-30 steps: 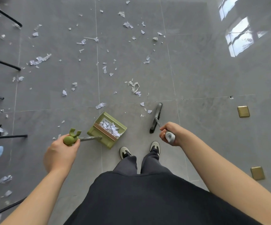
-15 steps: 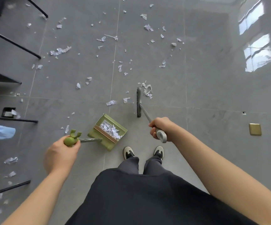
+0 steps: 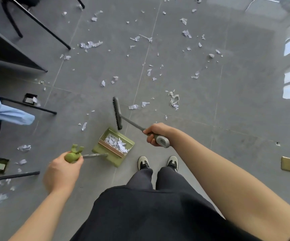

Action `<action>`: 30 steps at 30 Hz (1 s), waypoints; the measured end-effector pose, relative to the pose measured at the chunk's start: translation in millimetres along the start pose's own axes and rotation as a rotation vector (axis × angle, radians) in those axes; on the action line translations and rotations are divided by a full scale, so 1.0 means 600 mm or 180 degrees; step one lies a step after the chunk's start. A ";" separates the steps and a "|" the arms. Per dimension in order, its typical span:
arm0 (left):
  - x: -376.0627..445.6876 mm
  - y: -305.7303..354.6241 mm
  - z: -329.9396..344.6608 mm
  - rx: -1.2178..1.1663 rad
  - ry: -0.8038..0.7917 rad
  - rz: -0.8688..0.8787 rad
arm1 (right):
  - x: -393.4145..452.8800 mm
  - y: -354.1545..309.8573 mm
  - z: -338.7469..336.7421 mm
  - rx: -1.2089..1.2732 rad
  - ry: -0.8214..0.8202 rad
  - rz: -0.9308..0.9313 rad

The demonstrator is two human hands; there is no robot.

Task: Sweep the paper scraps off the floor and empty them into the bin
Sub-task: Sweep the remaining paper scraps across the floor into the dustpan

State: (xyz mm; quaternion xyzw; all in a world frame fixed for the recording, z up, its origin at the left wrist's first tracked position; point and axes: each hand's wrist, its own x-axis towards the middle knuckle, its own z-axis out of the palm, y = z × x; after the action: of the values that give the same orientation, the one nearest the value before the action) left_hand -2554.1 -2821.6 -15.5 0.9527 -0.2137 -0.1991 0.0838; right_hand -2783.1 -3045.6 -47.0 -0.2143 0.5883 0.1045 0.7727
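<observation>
White paper scraps [image 3: 173, 100] are lying scattered over the grey tiled floor [image 3: 245, 110], thickest ahead of the person and thinning toward the left, where a few are sitting under black table legs [image 3: 41, 26]. More scraps are piled inside the green dustpan [image 3: 113, 146], which is resting on the floor just ahead and left of the person's shoes [image 3: 142, 162]. The left hand [image 3: 62, 169] is curling round the green knob at the end of the dustpan's long handle, gripping it. The right hand [image 3: 155, 134] is wrapping closed round the grey grip of the broom [image 3: 117, 113], whose shaft is slanting down and leftward to a dark brush head. That head is lying just beyond the pan's open mouth, its near end close to the pan's far rim; whether the two are touching is hard to tell. Two larger scraps are lying just right of the head. A pale blue cloth [image 3: 0, 115] is hanging at the left edge. A brass plate [image 3: 287, 164] is set in the floor at the right.
</observation>
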 end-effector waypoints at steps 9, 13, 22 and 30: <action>0.011 -0.006 -0.006 0.0044 0.0040 -0.0166 | 0.055 -0.044 -0.039 0.0650 -0.0114 0.0356; 0.021 0.029 -0.005 0.0111 0.0019 -0.0120 | 0.030 -0.064 -0.114 0.0633 -0.0072 0.0446; 0.043 0.172 0.023 -0.0013 -0.0040 -0.0005 | -0.042 -0.119 -0.296 0.0350 0.0585 0.0482; 0.044 0.309 0.057 -0.0132 -0.0045 0.0148 | -0.088 -0.191 -0.402 0.1127 0.0297 0.0184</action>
State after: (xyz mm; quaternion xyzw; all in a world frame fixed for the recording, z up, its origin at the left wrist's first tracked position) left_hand -2615.8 -3001.8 -10.1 0.9441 -0.2321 -0.2082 0.1067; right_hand -2959.6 -3251.7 -24.7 -0.0625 0.6386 0.0114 0.7669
